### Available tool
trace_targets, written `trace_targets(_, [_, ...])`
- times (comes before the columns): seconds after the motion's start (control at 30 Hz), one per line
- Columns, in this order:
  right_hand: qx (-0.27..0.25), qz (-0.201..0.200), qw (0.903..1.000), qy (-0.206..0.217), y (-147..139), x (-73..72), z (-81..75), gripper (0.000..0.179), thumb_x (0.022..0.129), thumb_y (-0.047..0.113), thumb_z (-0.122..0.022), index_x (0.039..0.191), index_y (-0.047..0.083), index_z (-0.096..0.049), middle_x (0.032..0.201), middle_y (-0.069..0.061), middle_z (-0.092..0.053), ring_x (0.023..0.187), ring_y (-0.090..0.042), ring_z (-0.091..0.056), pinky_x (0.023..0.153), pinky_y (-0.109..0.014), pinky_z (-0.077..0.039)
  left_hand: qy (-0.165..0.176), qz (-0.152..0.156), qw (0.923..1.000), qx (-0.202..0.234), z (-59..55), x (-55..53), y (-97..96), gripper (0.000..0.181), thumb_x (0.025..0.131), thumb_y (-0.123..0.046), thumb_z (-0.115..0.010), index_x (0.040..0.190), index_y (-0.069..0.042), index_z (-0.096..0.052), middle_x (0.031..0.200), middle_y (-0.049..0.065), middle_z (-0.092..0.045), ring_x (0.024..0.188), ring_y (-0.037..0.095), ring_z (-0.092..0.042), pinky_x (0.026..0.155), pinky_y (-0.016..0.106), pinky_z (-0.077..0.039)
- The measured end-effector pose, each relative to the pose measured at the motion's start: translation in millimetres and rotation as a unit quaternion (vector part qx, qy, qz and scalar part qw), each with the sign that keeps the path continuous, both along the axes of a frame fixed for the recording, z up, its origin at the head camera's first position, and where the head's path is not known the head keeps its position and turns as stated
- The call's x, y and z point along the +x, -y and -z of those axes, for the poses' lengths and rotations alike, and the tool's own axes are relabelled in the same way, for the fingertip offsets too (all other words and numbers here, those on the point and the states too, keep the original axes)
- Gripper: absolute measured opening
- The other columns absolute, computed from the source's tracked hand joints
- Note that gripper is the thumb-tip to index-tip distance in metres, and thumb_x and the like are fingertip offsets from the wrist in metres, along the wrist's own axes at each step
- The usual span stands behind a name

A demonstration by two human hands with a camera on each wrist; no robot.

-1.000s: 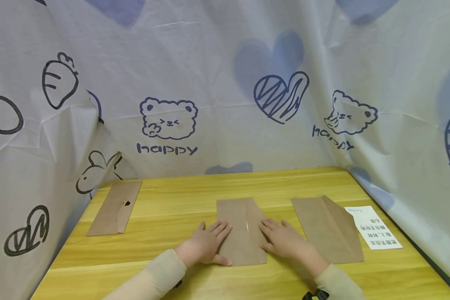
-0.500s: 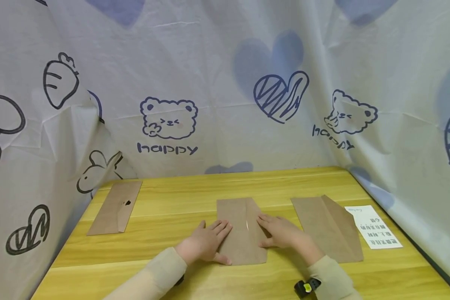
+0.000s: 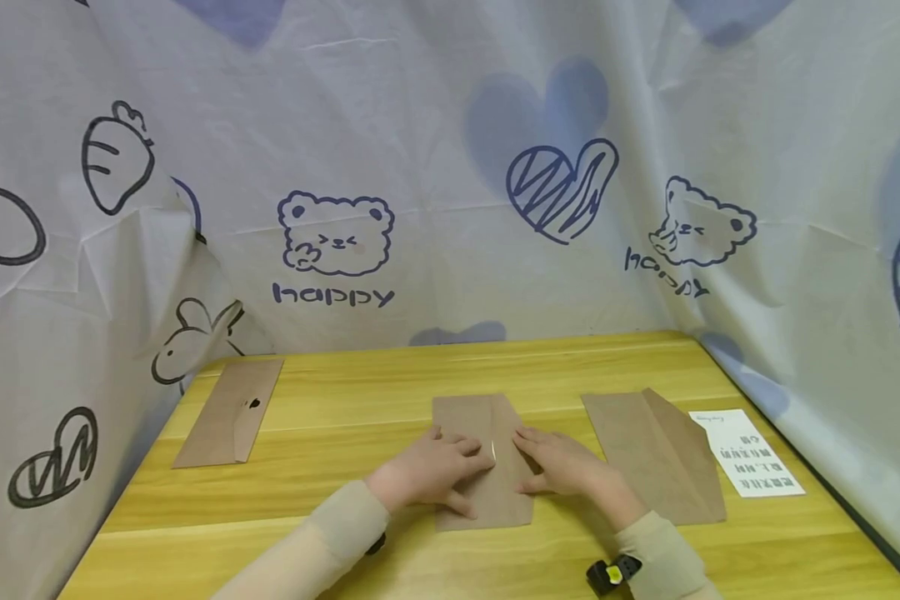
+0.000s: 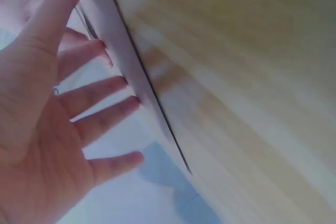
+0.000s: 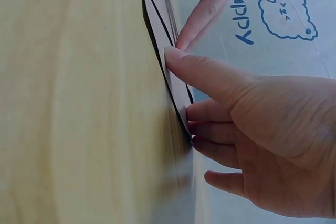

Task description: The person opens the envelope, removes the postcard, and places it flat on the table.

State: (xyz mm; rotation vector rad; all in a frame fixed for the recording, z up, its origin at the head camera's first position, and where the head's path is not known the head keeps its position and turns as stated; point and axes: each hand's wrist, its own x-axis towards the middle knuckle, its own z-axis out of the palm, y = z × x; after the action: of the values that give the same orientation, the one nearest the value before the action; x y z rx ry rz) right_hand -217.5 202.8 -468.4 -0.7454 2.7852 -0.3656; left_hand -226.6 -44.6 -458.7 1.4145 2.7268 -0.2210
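A brown paper envelope (image 3: 468,417) lies flat in the middle of the table, a crease running down it near its slanted right side. Across its left half reaches my left hand (image 3: 431,471), fingers spread and fingertips near the small shiny slit. At the right edge, the thumb and fingertips of my right hand (image 3: 570,467) touch the flap side. In the left wrist view, fairly straight fingers of the left hand (image 4: 58,114) meet the thin paper. The right wrist view has the right hand's thumb on the envelope (image 5: 160,24), its fingers extended along the edge.
On the right lies another brown envelope (image 3: 637,450) with its pointed flap out, partly over or against a white printed card (image 3: 757,458). A third envelope (image 3: 221,417) with a black mark rests at the far left. Patterned cloth (image 3: 435,167) encloses the table (image 3: 330,400).
My left hand has slid right, from the envelope's left edge onto its middle. The right hand has shifted slightly along the right edge and its wrist turned a little.
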Motion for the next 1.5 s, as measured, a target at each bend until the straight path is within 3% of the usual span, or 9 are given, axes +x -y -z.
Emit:
trace_targets(0.3, [-0.007,-0.004,1.0000,0.003,-0.2,0.2,-0.2,0.080,0.088,0.046,-0.068,0.146,-0.002,-0.039,0.154,-0.022,-0.036,0.141,-0.038,-0.037,0.114,-0.055,-0.032,-0.063,0.111,0.9919,0.003,4.5,-4.6,-17.7,0.062,0.083,-0.071,-0.053,0.129,-0.030,-0.060,0.129,-0.007,-0.062,0.120,0.015,-0.059,0.102,0.046,-0.047])
trace_targets(0.43, [-0.007,-0.003,0.9999,0.009,-1.0,0.8,0.1,0.079,0.089,0.045,-0.067,0.147,-0.002,-0.038,0.154,-0.021,-0.035,0.142,-0.038,-0.036,0.114,-0.055,-0.031,-0.079,0.159,0.9838,0.023,7.9,-8.1,-24.9,0.059,0.082,-0.073,-0.051,0.119,-0.029,-0.062,0.116,-0.010,-0.064,0.110,0.010,-0.061,0.098,0.040,-0.050])
trace_targets(0.53, [-0.006,-0.003,0.9999,0.009,-1.8,0.9,0.4,0.079,0.089,0.044,-0.067,0.147,-0.002,-0.038,0.154,-0.021,-0.035,0.142,-0.038,-0.037,0.114,-0.055,-0.032,-0.074,0.178,0.9806,0.035,8.9,-11.2,-29.4,0.059,0.079,-0.075,-0.051,0.114,-0.029,-0.061,0.111,-0.012,-0.062,0.107,0.007,-0.060,0.096,0.039,-0.051])
trace_targets(0.97, [-0.005,-0.010,0.9999,-0.002,-3.1,-0.2,0.8,0.083,0.087,0.047,-0.069,0.146,-0.003,-0.039,0.152,-0.023,-0.038,0.139,-0.039,-0.040,0.112,-0.055,-0.034,-0.048,0.199,0.9781,0.034,13.1,-21.4,-44.1,0.057,0.072,-0.080,-0.054,0.094,-0.027,-0.055,0.096,-0.014,-0.051,0.090,0.002,-0.046,0.084,0.029,-0.049])
trace_targets(1.1, [-0.007,-0.011,0.9999,0.000,-2.3,-0.7,1.1,0.082,0.087,0.046,-0.069,0.146,-0.003,-0.039,0.152,-0.022,-0.038,0.140,-0.039,-0.040,0.112,-0.055,-0.034,-0.039,0.199,0.9785,0.036,11.6,-21.7,-44.1,0.058,0.072,-0.079,-0.054,0.099,-0.028,-0.056,0.097,-0.015,-0.052,0.095,0.001,-0.051,0.090,0.034,-0.051])
trace_targets(1.27, [-0.009,-0.006,0.9999,0.004,-1.6,-1.8,1.8,0.083,0.087,0.048,-0.068,0.146,-0.003,-0.039,0.153,-0.022,-0.037,0.140,-0.038,-0.039,0.112,-0.056,-0.033,-0.024,0.190,0.9805,0.044,9.8,-21.8,-40.0,0.067,0.074,-0.077,-0.056,0.119,-0.029,-0.059,0.109,-0.014,-0.059,0.112,0.004,-0.057,0.103,0.046,-0.047])
trace_targets(1.33, [-0.005,-0.004,1.0000,0.005,-1.7,-2.2,2.1,0.083,0.088,0.047,-0.068,0.147,-0.002,-0.038,0.154,-0.021,-0.036,0.141,-0.038,-0.038,0.113,-0.055,-0.033,-0.034,0.187,0.9809,0.043,8.3,-21.2,-37.1,0.069,0.074,-0.078,-0.055,0.122,-0.028,-0.058,0.112,-0.013,-0.061,0.114,0.006,-0.057,0.104,0.046,-0.047])
trace_targets(1.5, [0.005,-0.003,1.0000,-0.001,-0.4,-1.6,1.0,0.080,0.089,0.045,-0.068,0.147,-0.001,-0.039,0.154,-0.021,-0.036,0.141,-0.037,-0.039,0.113,-0.052,-0.034,-0.077,0.194,0.9771,0.041,4.7,-17.6,-27.3,0.065,0.074,-0.082,-0.050,0.108,-0.026,-0.055,0.111,-0.011,-0.061,0.108,0.008,-0.056,0.101,0.041,-0.048])
